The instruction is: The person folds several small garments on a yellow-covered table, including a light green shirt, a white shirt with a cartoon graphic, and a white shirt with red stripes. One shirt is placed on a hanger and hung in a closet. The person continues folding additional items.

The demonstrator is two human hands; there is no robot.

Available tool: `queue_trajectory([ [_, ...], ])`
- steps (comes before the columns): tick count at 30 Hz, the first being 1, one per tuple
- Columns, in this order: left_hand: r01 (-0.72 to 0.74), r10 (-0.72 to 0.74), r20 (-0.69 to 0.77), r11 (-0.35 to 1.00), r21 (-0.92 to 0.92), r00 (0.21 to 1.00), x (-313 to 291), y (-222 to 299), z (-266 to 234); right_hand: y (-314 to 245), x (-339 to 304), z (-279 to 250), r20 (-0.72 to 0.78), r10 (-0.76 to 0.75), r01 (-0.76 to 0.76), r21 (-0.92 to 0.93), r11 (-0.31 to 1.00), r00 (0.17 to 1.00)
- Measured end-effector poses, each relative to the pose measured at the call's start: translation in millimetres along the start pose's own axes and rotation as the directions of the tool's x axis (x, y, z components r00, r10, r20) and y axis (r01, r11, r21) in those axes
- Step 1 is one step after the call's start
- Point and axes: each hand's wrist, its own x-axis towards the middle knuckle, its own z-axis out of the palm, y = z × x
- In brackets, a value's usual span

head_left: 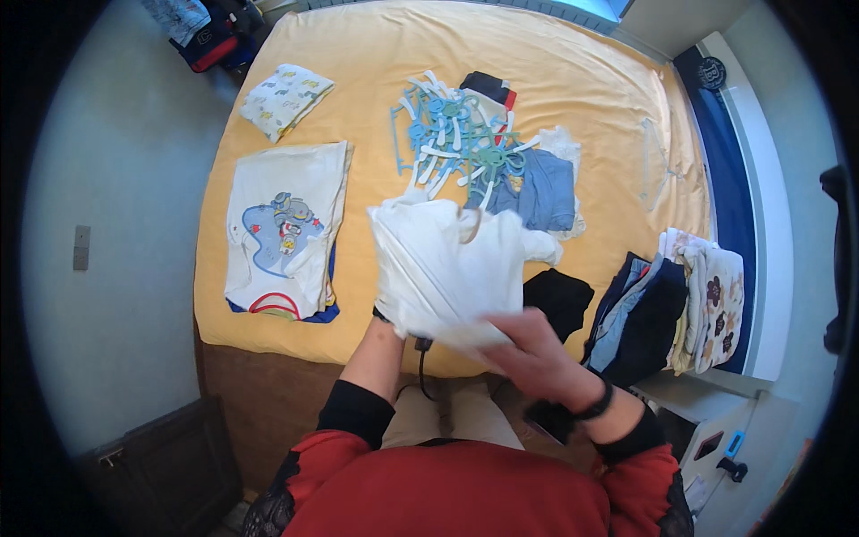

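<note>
1. A bed (582, 80) fills the middle of the view, covered by a yellow sheet that lies mostly smooth, with creases toward the far side.
2. The wall or floor to the left is plain grey, with a small plate (81, 247) on it. A dark cabinet (170, 456) stands at lower left.
3. A blue and white frame (747, 161) runs along the bed's right side.
4. A white garment (443, 268) is held up above the near edge of the bed, at centre.
5. The left hand (394, 295) is inside or behind the garment; its grip cannot be told.
6. The right hand (537, 349) is closed on the garment's lower edge, fingers pinching the cloth.
7. A heap of blue and white hangers (447, 143) lies at bed centre, beyond the garment, over blue clothes (541, 188).
8. On the left lie a printed shirt (286, 228) spread flat atop a stack, and a folded patterned cloth (284, 98) near the far corner.
9. On the right, at the bed's edge, stand dark folded piles (640, 318) beside a white patterned pile (716, 304).
10. A black item (559, 300) lies just beside the right hand.
</note>
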Motion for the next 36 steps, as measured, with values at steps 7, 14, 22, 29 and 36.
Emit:
queue_trajectory([
  [7,-0.038,0.036,-0.018,0.992,-0.119,0.999,-15.0,59.4,-46.8,-23.0,-74.2,6.8,0.410,0.045,-0.080,0.069,0.994,0.911],
  [14,-0.012,0.017,0.064,0.996,-0.087,0.998,-38.2,73.0,-42.7,35.6,7.3,21.1,-0.333,-0.096,0.032,-0.192,0.981,0.938],
  [22,0.020,-0.006,0.155,0.996,-0.085,0.988,-60.1,80.2,-36.5,44.2,63.1,76.9,-0.315,-0.130,0.162,0.079,0.984,0.940],
  [29,0.015,0.006,0.207,0.995,-0.099,0.978,-76.1,93.6,-40.5,19.9,38.8,78.7,-0.125,-0.167,0.157,-0.088,0.984,0.978],
  [36,-0.003,0.036,0.261,0.992,-0.127,0.965,-73.0,102.6,-37.0,-29.1,-6.4,41.6,-0.159,0.061,-0.104,-0.282,0.954,0.985],
])
